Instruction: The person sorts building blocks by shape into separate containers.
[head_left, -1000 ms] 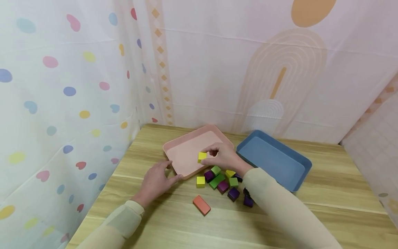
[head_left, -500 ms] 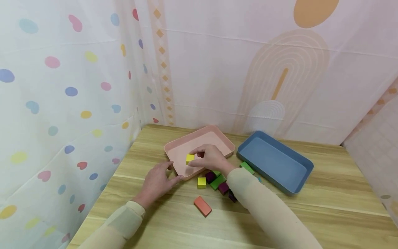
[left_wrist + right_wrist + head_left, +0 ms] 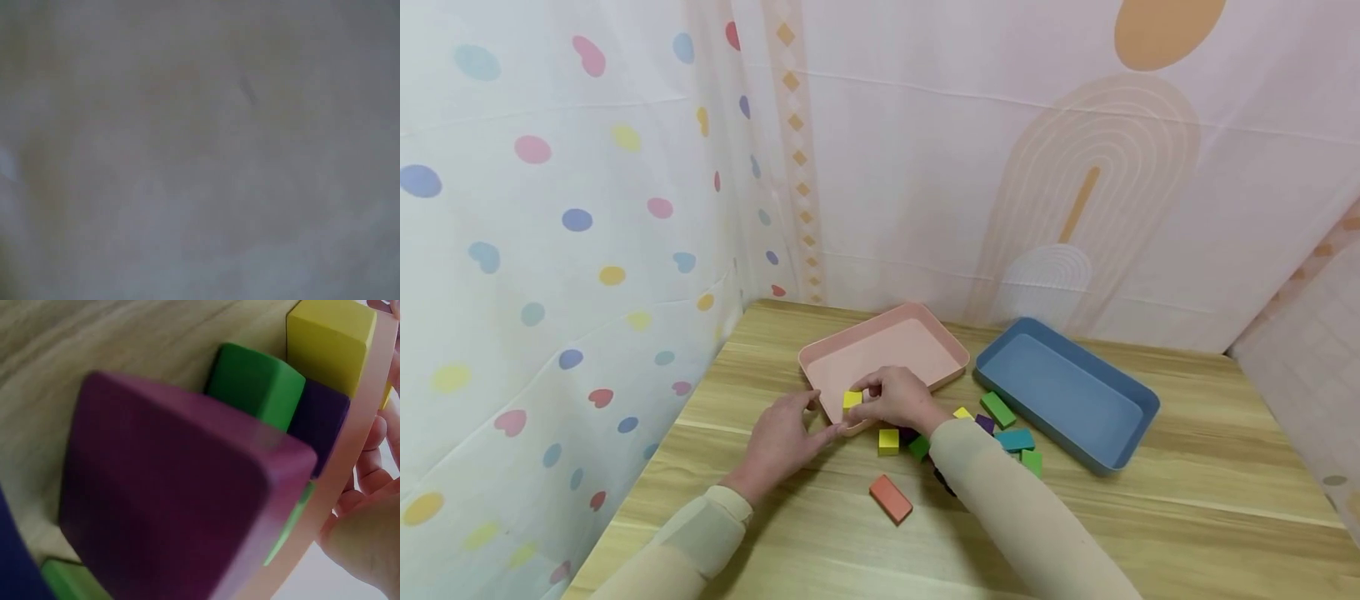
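Note:
In the head view my right hand [image 3: 898, 398] pinches a yellow block [image 3: 852, 401] between thumb and fingers, low inside the near-left corner of the pink tray [image 3: 910, 329]. Whether the block touches the tray floor I cannot tell. My left hand [image 3: 786, 437] touches the outside of that corner, thumb and forefinger spread apart. Just in front of the tray lies another yellow block [image 3: 888, 442]. A green block [image 3: 919, 449] is partly hidden by my right forearm. A purple block [image 3: 175, 481] looms large in the right wrist view, beside the pink tray wall. The left wrist view is a blur.
A blue tray [image 3: 1071, 392] stands to the right. Between it and my right sleeve lie a green block [image 3: 997, 410], a teal block [image 3: 1015, 440] and other blocks. An orange-red block [image 3: 891, 499] lies nearer on the wooden table [image 3: 820, 550]. Patterned curtains hang behind and at the sides.
My right hand has carried the yellow block leftward and down towards the pink tray's near-left corner. Its sleeve uncovers blocks near the blue tray. The left hand stays at the tray's corner.

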